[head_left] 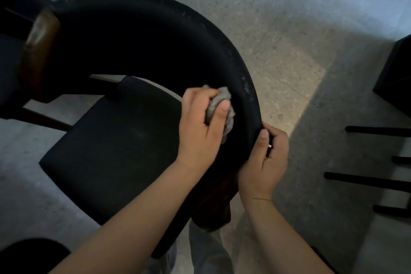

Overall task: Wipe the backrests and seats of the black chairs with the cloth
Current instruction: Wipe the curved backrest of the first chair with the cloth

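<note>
You are looking down at a black chair. Its backrest bends round like a big curve, and its seat is flat and dark below it.

Your left hand is holding the grey cloth. The cloth is all scrunched up in a ball. Your fingers and thumb are curled round it, and you are pressing it on the inside of the backrest, near the end closest to you.

Your right hand is gripping the outside edge of the backrest, just beside the cloth. Your thumb lies on top of the rim and your fingers are curled round it.

There are small pale dusty specks along the top edge of the backrest, just past the cloth.

A brown wooden end piece sits at the far end of the backrest. Another brown wooden piece shows under your right wrist.

The chair stands on a grey speckled floor. On the right are thin black bars and a dark boxy thing, but you cannot tell what they are.
</note>
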Demonstrator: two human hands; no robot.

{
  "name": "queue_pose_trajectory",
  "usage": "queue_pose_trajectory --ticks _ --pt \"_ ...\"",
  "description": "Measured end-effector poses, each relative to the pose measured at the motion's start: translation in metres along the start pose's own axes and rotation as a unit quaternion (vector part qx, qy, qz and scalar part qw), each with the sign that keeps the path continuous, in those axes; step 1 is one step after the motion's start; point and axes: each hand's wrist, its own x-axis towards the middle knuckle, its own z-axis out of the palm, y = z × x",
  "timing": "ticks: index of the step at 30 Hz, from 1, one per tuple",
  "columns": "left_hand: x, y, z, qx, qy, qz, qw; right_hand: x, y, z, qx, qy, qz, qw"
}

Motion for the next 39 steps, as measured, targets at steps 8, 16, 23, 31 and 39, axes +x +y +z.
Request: queue_pose_trajectory --ticks 8,16,23,31,39 --pt "0.016 0.021 0.028 0.179 -0.087 0.098 0.975 0.002 -0.001 0.000 0.006 -0.008 0.025 1.000" --pt "0.028 0.007 0.040 0.147 0.017 0.061 0.987 0.001 0.001 0.001 0.008 -0.005 0.021 1.000" --pt "0.014 -0.006 0.036 0.052 0.078 -0.013 0.996 0.000 0.000 0.001 0.007 -0.003 0.015 1.000" --pt "0.014 -0.026 0.041 0.086 0.050 0.026 0.995 0.001 -0.002 0.002 0.003 0.001 0.013 1.000" --pt "-0.001 -0.067 0.039 0.074 0.020 -0.132 0.988 -0.001 -0.001 0.002 0.011 0.007 0.014 1.000"
